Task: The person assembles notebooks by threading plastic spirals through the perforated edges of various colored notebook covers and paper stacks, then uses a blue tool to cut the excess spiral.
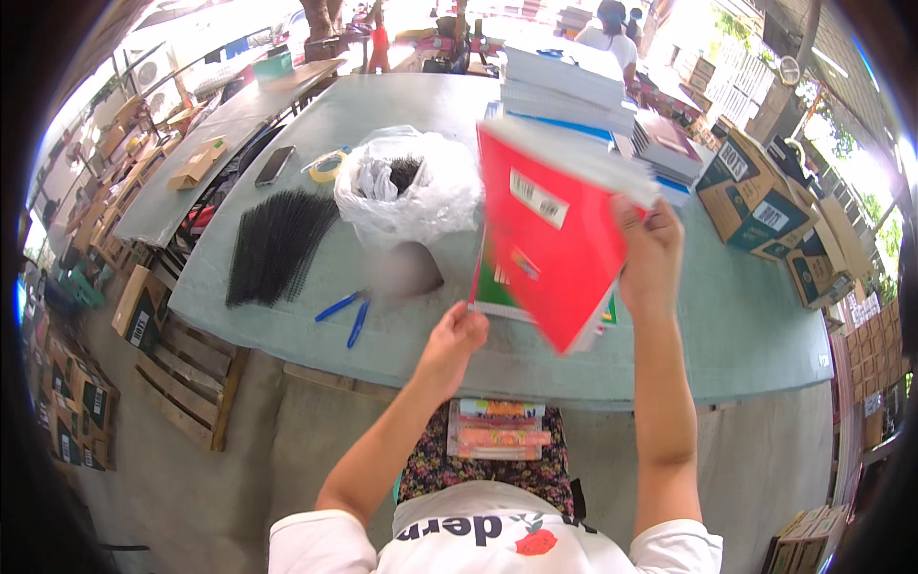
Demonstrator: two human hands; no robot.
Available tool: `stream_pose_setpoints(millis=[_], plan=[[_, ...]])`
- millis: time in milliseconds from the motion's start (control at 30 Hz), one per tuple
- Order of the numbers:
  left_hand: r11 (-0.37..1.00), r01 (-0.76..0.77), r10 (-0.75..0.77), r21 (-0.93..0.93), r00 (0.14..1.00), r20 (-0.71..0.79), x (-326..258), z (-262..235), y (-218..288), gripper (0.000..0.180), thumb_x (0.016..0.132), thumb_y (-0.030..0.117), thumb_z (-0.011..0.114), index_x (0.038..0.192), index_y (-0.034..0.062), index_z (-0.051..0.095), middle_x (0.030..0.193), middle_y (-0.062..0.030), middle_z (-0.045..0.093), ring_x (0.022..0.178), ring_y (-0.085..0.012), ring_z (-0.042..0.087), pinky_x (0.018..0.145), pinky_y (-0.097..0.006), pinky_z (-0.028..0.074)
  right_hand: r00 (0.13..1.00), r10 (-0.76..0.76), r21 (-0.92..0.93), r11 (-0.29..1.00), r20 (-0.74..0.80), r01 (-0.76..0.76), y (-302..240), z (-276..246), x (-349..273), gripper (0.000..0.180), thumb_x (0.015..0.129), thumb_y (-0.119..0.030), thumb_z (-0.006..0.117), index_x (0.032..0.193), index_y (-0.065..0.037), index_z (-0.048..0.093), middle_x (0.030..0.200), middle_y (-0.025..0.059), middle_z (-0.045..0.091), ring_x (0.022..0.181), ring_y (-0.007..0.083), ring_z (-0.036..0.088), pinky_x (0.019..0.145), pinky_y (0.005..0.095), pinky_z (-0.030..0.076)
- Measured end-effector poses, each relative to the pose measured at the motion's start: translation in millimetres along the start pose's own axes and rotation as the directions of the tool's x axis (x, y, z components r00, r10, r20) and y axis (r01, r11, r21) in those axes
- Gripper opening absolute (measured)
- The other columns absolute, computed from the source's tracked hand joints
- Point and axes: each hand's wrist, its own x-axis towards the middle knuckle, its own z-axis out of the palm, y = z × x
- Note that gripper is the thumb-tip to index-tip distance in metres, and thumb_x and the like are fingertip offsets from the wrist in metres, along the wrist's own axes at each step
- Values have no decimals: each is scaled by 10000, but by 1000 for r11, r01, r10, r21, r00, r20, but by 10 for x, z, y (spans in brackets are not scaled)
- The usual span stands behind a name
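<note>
A red notebook (550, 239) with a white barcode sticker is tilted up off the table, slightly blurred. My right hand (653, 253) grips its right edge. Under it, partly covered, a green notebook (497, 284) rests on the table. My left hand (455, 340) is closed at that notebook's lower left corner; what its fingertips pinch is too small to make out. To the left lie blue-handled pliers (346, 314) and a pile of black spiral binding coils (277, 247). A clear plastic bag (421, 206) holds more black coils. A dark rounded patch (416, 268) sits beside the bag, blurred.
Tall notebook stacks (564, 91) stand at the table's back right, near cardboard boxes (755, 196). A phone (275, 165) and a tape roll (328, 167) lie back left. A packet (502, 430) rests on my lap. A wooden pallet (191, 383) is left, below the table (727, 335). Another person (609, 40) is far off.
</note>
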Motion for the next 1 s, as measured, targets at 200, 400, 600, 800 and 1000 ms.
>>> stream_pose_setpoints(millis=[200,400,600,800,1000], plan=[[996,-65,80,-65,960,268,-192,-46,345,587,694,160,772,1200,53,495,1173,-94,566,1087,-244,549,940,-407,452,937,339,679,667,89,-306,242,-555,-902,357,854,-56,595,1184,25,485,1077,86,622,960,150,597,847,308,484],[757,-169,96,631,984,148,-560,-286,187,515,635,-11,772,1106,40,567,1032,-42,632,950,-150,598,822,-324,501,825,537,-138,843,176,-520,1073,-1290,-2043,378,716,118,640,1073,10,579,1016,37,647,915,131,600,810,281,485],[521,15,-182,853,979,94,-604,-672,-221,512,655,78,808,1104,26,570,970,-35,639,857,-119,582,775,-292,491,761,638,-347,745,121,-570,2112,-1650,-2980,344,712,46,685,1043,-7,605,971,60,661,870,144,609,769,290,493],[809,32,-51,587,999,16,-861,-1116,-280,636,721,259,779,1207,-16,476,1125,-85,586,1014,-144,537,887,-308,439,929,311,-615,699,-199,-366,1084,-1480,-2338,472,708,-230,766,1074,10,591,1009,136,631,920,242,591,842,359,459],[757,-176,210,629,978,22,-888,-1018,-1107,662,785,381,704,1202,-54,430,1144,-134,555,1105,-224,495,961,-342,382,941,206,-348,890,-267,-293,1377,-923,-1939,528,781,-237,716,1201,-12,488,1168,109,519,1081,212,477,947,323,358]])
